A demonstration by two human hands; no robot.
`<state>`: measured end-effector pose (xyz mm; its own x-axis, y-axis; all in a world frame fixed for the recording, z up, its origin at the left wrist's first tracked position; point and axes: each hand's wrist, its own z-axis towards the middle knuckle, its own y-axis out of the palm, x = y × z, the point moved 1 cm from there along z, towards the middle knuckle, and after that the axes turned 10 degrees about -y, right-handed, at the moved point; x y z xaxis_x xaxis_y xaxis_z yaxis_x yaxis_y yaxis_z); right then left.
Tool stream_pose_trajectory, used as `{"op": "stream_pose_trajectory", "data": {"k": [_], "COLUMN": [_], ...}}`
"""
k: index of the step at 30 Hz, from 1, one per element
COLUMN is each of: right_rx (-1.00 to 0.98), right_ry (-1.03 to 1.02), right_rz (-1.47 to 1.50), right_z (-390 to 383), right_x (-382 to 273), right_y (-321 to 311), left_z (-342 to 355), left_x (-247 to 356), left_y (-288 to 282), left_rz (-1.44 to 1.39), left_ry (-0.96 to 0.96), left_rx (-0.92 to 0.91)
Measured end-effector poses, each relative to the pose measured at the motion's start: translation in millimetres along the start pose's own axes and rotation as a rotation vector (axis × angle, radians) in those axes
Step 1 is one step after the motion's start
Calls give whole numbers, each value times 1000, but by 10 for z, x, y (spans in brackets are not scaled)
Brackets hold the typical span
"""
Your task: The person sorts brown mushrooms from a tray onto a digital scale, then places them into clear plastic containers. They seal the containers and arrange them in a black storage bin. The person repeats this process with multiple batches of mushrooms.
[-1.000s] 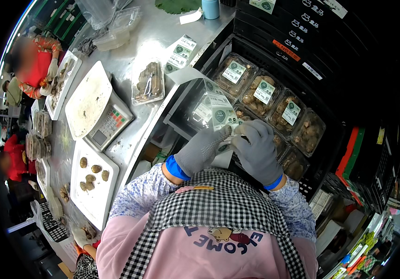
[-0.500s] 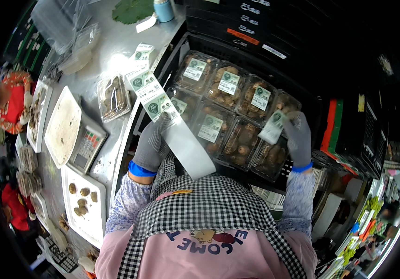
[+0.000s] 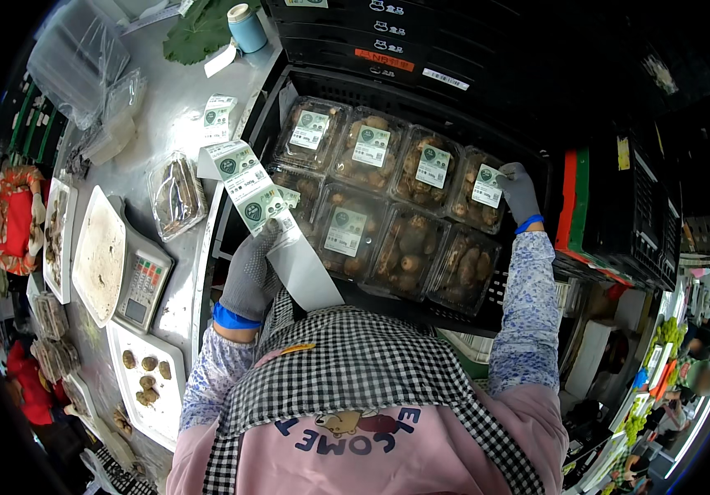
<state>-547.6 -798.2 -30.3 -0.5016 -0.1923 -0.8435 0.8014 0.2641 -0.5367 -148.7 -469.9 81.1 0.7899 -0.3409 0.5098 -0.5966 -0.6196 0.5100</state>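
My left hand (image 3: 252, 276), in a grey glove, is closed on a long strip of printed labels (image 3: 248, 183); its blank white backing curls down against my apron. The gloved right hand (image 3: 522, 196) has its fingertips at the upper right corner of a label (image 3: 487, 186). That label lies on the lid of the far right clear plastic box (image 3: 472, 212). Several such boxes of brown lumpy produce sit in two rows in a black crate (image 3: 404, 92). The rest of the back row carries labels, while two front-row boxes (image 3: 409, 247) at the right show bare lids.
Left of the crate, a steel table (image 3: 198, 91) holds a filled clear box (image 3: 177, 196), a scale (image 3: 136, 280) and a white tray (image 3: 153, 375) with several brown pieces. A blue bottle (image 3: 246, 29) stands behind. Stacked black crates (image 3: 619, 214) rise at the right.
My right hand has carried the label up and back onto the far right box's lid, where it now lies flat. The left hand still holds the strip. The view has shifted slightly.
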Motion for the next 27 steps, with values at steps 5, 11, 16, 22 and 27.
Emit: {"op": "stream_pose_trajectory", "data": {"k": [5, 11, 16, 22, 27], "right_rx": [25, 28, 145, -545, -612], "right_ry": [-58, -72, -338, -383, -440], "right_rz": [-262, -687, -1081, 478, 226], "right_z": [10, -59, -177, -1046, -1380], "right_x": [189, -79, -768, -2447, -2580], "right_y": [109, 226, 350, 1289, 1831], "left_z": [35, 57, 128, -74, -127], "left_x": [8, 32, -16, 99, 202], "left_y": [-2, 89, 52, 336, 247], "left_rz": [4, -15, 74, 364, 249], "left_ry": [-18, -27, 31, -68, -3], "left_rx": [17, 21, -88, -166, -120]}}
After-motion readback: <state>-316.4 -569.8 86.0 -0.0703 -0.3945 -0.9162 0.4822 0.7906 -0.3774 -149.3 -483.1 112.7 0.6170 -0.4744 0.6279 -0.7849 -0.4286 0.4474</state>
